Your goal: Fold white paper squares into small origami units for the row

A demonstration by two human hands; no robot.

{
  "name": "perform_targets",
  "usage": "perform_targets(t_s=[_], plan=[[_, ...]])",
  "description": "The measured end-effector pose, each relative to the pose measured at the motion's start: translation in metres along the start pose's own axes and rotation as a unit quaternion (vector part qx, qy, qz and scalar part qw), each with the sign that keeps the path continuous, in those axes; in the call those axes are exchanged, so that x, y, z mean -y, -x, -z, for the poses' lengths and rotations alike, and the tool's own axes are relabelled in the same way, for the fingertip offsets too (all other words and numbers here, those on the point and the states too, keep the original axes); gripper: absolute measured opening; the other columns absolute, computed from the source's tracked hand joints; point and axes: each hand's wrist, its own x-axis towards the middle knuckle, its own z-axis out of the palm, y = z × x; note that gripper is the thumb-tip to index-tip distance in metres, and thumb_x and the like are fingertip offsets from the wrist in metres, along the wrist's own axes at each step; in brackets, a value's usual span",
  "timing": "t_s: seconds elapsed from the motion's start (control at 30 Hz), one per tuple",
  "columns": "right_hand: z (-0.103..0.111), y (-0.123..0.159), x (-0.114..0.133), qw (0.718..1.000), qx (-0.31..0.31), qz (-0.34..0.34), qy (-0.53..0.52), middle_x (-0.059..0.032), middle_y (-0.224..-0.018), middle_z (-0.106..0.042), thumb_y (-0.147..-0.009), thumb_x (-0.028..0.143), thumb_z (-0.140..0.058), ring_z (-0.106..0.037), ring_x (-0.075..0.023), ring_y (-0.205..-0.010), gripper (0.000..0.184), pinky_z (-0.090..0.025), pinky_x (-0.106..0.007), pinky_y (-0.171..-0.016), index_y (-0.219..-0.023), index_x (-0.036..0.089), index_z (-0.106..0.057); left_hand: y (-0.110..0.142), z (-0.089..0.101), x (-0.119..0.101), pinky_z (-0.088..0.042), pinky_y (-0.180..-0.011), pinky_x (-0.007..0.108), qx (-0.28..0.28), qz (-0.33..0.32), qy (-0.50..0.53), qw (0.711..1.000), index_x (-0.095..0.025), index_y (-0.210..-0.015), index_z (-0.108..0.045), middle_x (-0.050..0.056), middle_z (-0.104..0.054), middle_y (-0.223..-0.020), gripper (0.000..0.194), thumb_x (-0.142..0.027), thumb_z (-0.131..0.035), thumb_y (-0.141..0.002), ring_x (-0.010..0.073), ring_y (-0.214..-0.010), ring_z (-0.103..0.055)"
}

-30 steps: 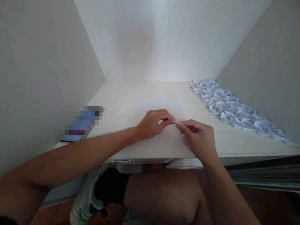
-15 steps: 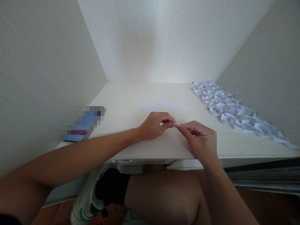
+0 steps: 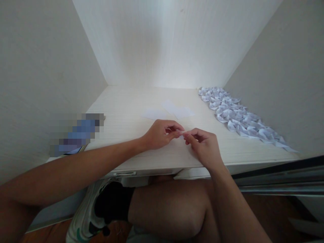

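Note:
Between my fingertips is a small folded piece of white paper (image 3: pixel 181 134), mostly hidden by the fingers. My left hand (image 3: pixel 163 134) pinches its left end between thumb and forefinger. From the other side, my right hand (image 3: pixel 202 143) grips it the same way, the two hands almost touching just above the desk. Behind them, several flat white paper slips (image 3: pixel 174 110) lie overlapping on the desk. Along the right side runs a long heap of folded white paper pieces (image 3: pixel 233 113).
The pale wooden desk (image 3: pixel 121 125) is closed in by panels at the back and both sides. On the left a blurred-out device with a screen (image 3: pixel 78 136) leans near the side panel. A drawer handle (image 3: pixel 125 173) and my crossed leg (image 3: pixel 167 206) are below the front edge.
My right hand has shifted its fingers on the paper, turning inward and closer to the left hand. The whole view has swung slightly to the right.

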Motion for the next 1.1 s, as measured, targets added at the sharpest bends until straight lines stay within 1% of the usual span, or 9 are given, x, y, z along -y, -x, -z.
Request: perform_targets(t_s=[0.1, 0.17, 0.27, 0.33, 0.4, 0.57, 0.77, 0.9, 1.1], plan=[[0.003, -0.004, -0.003, 0.986, 0.025, -0.114, -0.118, 0.0019, -0.056, -0.061, -0.077, 0.047, -0.082, -0.044, -0.0087, -0.046, 0.030, -0.027, -0.023, -0.044, -0.074, 0.018, -0.074, -0.001, 0.002, 0.002, -0.062, -0.080, 0.029, 0.022, 0.029, 0.079, 0.996, -0.017, -0.110, -0.079, 0.006, -0.081, -0.089, 0.029, -0.024, -0.078, -0.082, 0.0163, -0.082, -0.076], [0.004, -0.006, -0.004, 0.975, 0.036, -0.144, -0.166, 0.0013, -0.059, -0.063, -0.071, 0.047, -0.087, -0.046, -0.0084, -0.048, 0.032, -0.028, -0.022, -0.045, -0.072, 0.018, -0.073, -0.002, 0.004, 0.004, -0.063, -0.083, 0.031, 0.036, 0.055, 0.108, 0.992, -0.017, -0.107, -0.080, 0.006, -0.081, -0.087, 0.028, -0.023, -0.082, -0.080, 0.0168, -0.082, -0.078], [0.005, -0.007, -0.005, 0.970, 0.058, -0.136, -0.193, 0.0003, -0.065, -0.068, -0.068, 0.045, -0.090, -0.054, -0.0107, -0.055, 0.033, -0.035, -0.023, -0.049, -0.084, 0.019, -0.078, -0.003, 0.005, 0.005, -0.065, -0.086, 0.034, 0.036, 0.104, 0.158, 0.981, -0.017, -0.101, -0.081, 0.006, -0.082, -0.086, 0.026, -0.027, -0.087, -0.078, 0.0182, -0.082, -0.079], [0.006, -0.007, -0.007, 0.971, 0.074, -0.116, -0.197, 0.0009, -0.066, -0.069, -0.069, 0.043, -0.090, -0.057, -0.0121, -0.059, 0.036, -0.039, -0.024, -0.051, -0.096, 0.021, -0.080, -0.003, 0.005, 0.005, -0.065, -0.087, 0.036, 0.034, 0.132, 0.210, 0.968, -0.017, -0.099, -0.081, 0.006, -0.082, -0.086, 0.028, -0.031, -0.090, -0.076, 0.0183, -0.082, -0.079], [0.006, -0.007, -0.009, 0.973, 0.078, -0.099, -0.194, 0.0009, -0.068, -0.071, -0.069, 0.041, -0.090, -0.059, -0.0126, -0.062, 0.037, -0.042, -0.024, -0.054, -0.100, 0.022, -0.081, -0.002, 0.004, 0.005, -0.065, -0.088, 0.036, 0.032, 0.151, 0.256, 0.954, -0.017, -0.096, -0.082, 0.006, -0.082, -0.088, 0.030, -0.032, -0.093, -0.072, 0.0171, -0.082, -0.078], [0.003, -0.007, -0.010, 0.976, 0.050, -0.093, -0.192, -0.0013, -0.075, -0.075, -0.069, 0.043, -0.089, -0.065, -0.0148, -0.069, 0.034, -0.046, -0.026, -0.058, -0.096, 0.024, -0.082, -0.002, 0.001, 0.005, -0.064, -0.090, 0.037, 0.005, 0.172, 0.314, 0.934, -0.019, -0.093, -0.083, 0.006, -0.081, -0.092, 0.031, -0.032, -0.096, -0.068, 0.0160, -0.085, -0.076], [0.000, -0.005, -0.003, 0.969, 0.023, -0.124, -0.210, -0.0027, -0.077, -0.076, -0.068, 0.046, -0.090, -0.065, -0.0146, -0.071, 0.029, -0.049, -0.027, -0.064, -0.081, 0.022, -0.081, 0.000, -0.003, 0.000, -0.064, -0.088, 0.034, -0.024, 0.216, 0.387, 0.896, -0.017, -0.090, -0.083, 0.006, -0.080, -0.090, 0.029, -0.023, -0.097, -0.066, 0.0155, -0.084, -0.075], [0.000, -0.005, -0.002, 0.951, 0.017, -0.154, -0.269, -0.0028, -0.085, -0.079, -0.065, 0.042, -0.093, -0.066, -0.0132, -0.074, 0.028, -0.049, -0.025, -0.066, -0.081, 0.023, -0.081, 0.000, -0.003, 0.001, -0.063, -0.092, 0.034, -0.015, 0.229, 0.398, 0.888, -0.016, -0.091, -0.082, 0.006, -0.079, -0.090, 0.027, -0.019, -0.096, -0.068, 0.0152, -0.086, -0.075], [-0.003, -0.005, -0.001, 0.933, -0.001, -0.171, -0.318, 0.0000, -0.082, -0.079, -0.058, 0.035, -0.098, -0.067, -0.0113, -0.075, 0.030, -0.047, -0.023, -0.069, -0.081, 0.023, -0.082, -0.002, -0.001, 0.005, -0.062, -0.096, 0.034, -0.023, 0.248, 0.415, 0.875, -0.015, -0.094, -0.079, 0.004, -0.078, -0.091, 0.019, -0.010, -0.087, -0.078, 0.0135, -0.086, -0.074]])
